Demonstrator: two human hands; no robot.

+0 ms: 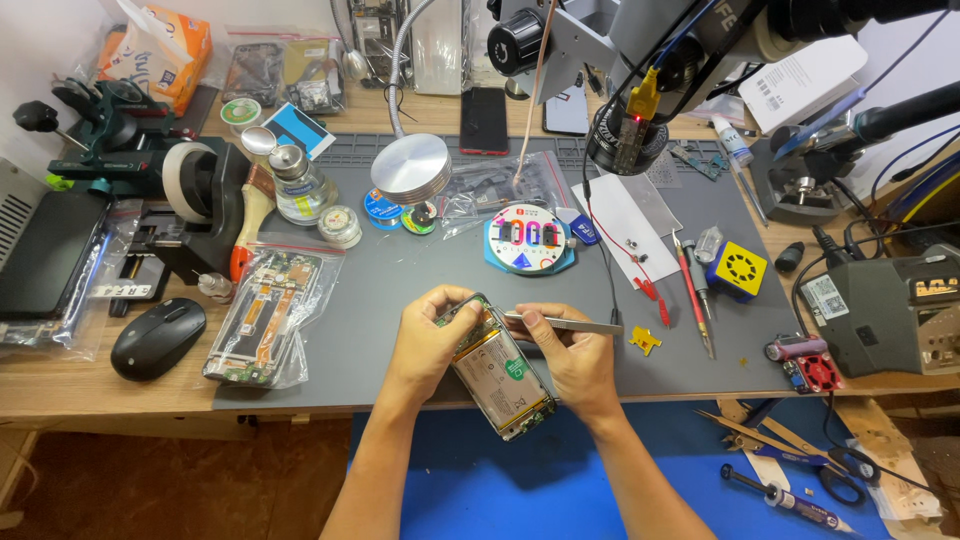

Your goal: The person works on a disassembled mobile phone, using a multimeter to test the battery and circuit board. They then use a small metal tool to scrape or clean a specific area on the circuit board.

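Metal tweezers (570,323) in right hand (575,365), left hand (425,345) gripping opened phone (500,375)

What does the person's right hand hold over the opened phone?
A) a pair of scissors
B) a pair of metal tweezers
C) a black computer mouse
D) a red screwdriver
B: the right hand pinches slim metal tweezers, whose tips point at the top of the opened phone that the left hand grips.

Two hands (430,345), one opened phone (500,375), one pair of tweezers (575,324), one computer mouse (157,338), one bagged phone (262,318)
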